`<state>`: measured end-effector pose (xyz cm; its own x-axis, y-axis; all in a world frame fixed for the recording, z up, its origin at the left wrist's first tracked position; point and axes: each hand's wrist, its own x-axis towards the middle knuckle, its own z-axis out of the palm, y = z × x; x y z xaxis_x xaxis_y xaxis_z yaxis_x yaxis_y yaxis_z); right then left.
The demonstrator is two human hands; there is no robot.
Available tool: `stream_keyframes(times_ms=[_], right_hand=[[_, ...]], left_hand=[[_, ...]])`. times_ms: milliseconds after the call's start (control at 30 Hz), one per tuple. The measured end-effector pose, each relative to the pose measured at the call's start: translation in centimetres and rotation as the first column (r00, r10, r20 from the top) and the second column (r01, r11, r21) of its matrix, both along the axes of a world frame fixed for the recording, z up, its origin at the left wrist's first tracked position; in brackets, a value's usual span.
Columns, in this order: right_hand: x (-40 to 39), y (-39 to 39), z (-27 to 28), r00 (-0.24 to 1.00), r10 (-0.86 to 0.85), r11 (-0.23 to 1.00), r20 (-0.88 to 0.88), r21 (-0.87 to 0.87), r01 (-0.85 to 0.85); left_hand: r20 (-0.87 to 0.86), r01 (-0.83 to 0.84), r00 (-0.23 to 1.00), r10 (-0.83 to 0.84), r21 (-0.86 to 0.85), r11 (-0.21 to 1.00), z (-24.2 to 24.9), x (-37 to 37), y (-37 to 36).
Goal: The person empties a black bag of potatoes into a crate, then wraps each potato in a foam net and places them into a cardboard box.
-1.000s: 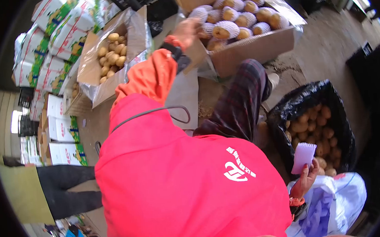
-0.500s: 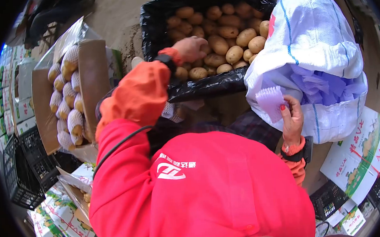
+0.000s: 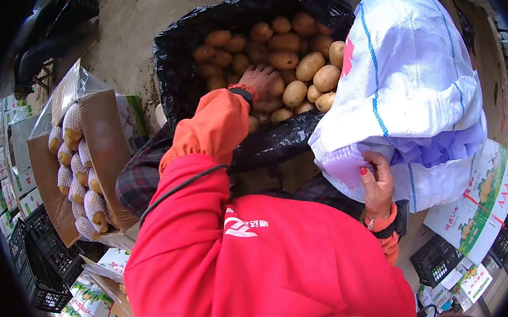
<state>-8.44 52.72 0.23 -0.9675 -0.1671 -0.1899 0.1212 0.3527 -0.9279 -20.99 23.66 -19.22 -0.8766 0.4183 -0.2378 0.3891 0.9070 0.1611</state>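
Note:
My left hand (image 3: 258, 80) reaches into a crate lined with a black plastic bag (image 3: 170, 52). Its fingers are spread and lie over the potatoes (image 3: 295, 94), touching one beside the palm; the thumb is hidden. My right hand (image 3: 378, 185) pinches a pale purple foam net sleeve (image 3: 344, 163) between thumb and fingers. The sleeve is in front of the mouth of a white woven sack (image 3: 418, 58), from which more purple foam nets (image 3: 430, 146) show.
At left stands a cardboard box (image 3: 109, 151) with plastic film, holding net-sleeved potatoes (image 3: 80, 176). Black plastic crates (image 3: 42, 250) and stacked printed cartons (image 3: 94, 311) lie beyond it. A printed carton (image 3: 475, 202) sits at right. A dark-clothed person (image 3: 52, 46) is at upper left.
The view has shifted, and my left hand has moved deeper onto the potatoes, its fingers now spread. My right hand still holds the foam net sleeve, now closer against the sack.

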Motion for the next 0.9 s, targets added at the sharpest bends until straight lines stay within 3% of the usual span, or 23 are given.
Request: stream_keyframes(times_ms=[33,67,100,133,167,233,267,367,433,500,567,667,700,767,833,900], right_hand=[[-0.1,-0.1,0.0,1.000,0.011,1.000,0.004,-0.015,-0.011],[-0.3,-0.5,0.1,1.000,0.006,1.000,-0.004,-0.016,-0.006],[-0.4,-0.9,0.4,0.998,-0.018,1.000,-0.059,-0.002,0.018],[-0.2,-1.2,0.6,0.993,-0.044,0.999,-0.109,0.013,0.046],[-0.5,-1.4,1.0,0.992,-0.058,0.998,-0.113,0.014,0.060],[-0.9,-1.6,1.8,0.969,0.071,0.990,-0.237,0.137,-0.039],[-0.9,-1.7,2.1,0.970,0.055,0.990,-0.238,0.136,-0.023],[-1.0,-2.3,2.5,0.946,0.068,0.987,-0.317,0.160,-0.018],[-1.1,-2.6,2.3,0.951,0.059,0.998,-0.304,0.009,-0.059],[-0.9,-2.8,2.4,0.940,0.078,0.997,-0.333,0.020,-0.076],[-0.5,-3.2,2.7,0.932,0.124,0.992,-0.339,0.066,-0.108],[0.1,-4.5,3.7,0.884,0.219,0.974,-0.414,0.151,-0.171],[0.2,-5.0,4.0,0.860,0.262,0.962,-0.438,0.191,-0.195],[0.6,-5.9,4.5,0.819,0.313,0.944,-0.482,0.252,-0.213],[0.8,-7.2,4.6,0.767,0.373,0.923,-0.522,0.297,-0.246],[0.8,-8.1,4.5,0.826,0.386,0.921,-0.411,0.117,-0.372]], left_hand=[[0.254,-0.224,0.949,0.186,0.128,0.966,1.0,-0.1,-0.2],[0.505,-0.455,0.806,0.311,0.191,0.870,1.6,-0.3,-0.5],[0.501,-0.449,0.810,0.305,0.193,0.872,1.6,0.1,-1.1],[0.723,-0.718,0.648,0.238,0.477,0.507,1.3,0.9,-1.9],[0.858,-0.858,0.513,0.028,0.514,-0.004,1.3,1.4,-2.5],[0.782,-0.840,0.521,-0.343,0.398,-0.367,5.3,2.4,-3.0],[0.726,-0.822,0.553,-0.410,0.393,-0.413,9.6,3.4,-2.9],[0.705,-0.818,0.570,-0.422,0.437,-0.375,13.0,6.4,-2.7],[0.694,-0.802,0.589,-0.413,0.566,-0.193,15.7,8.5,-2.5],[0.622,-0.646,0.740,-0.254,0.763,-0.014,17.9,10.7,-1.9],[0.629,-0.641,0.748,-0.211,0.767,0.014,20.5,13.1,-1.3],[0.523,-0.559,0.790,-0.320,0.829,-0.025,22.7,15.7,0.2],[0.470,-0.484,0.829,-0.304,0.874,0.033,22.8,16.3,0.8],[0.193,-0.144,0.955,-0.225,0.966,0.217,22.4,17.2,1.5],[0.142,-0.062,0.963,-0.229,0.944,0.325,23.1,17.9,2.2],[0.074,-0.022,0.986,-0.147,0.944,0.328,23.0,18.9,1.9]])
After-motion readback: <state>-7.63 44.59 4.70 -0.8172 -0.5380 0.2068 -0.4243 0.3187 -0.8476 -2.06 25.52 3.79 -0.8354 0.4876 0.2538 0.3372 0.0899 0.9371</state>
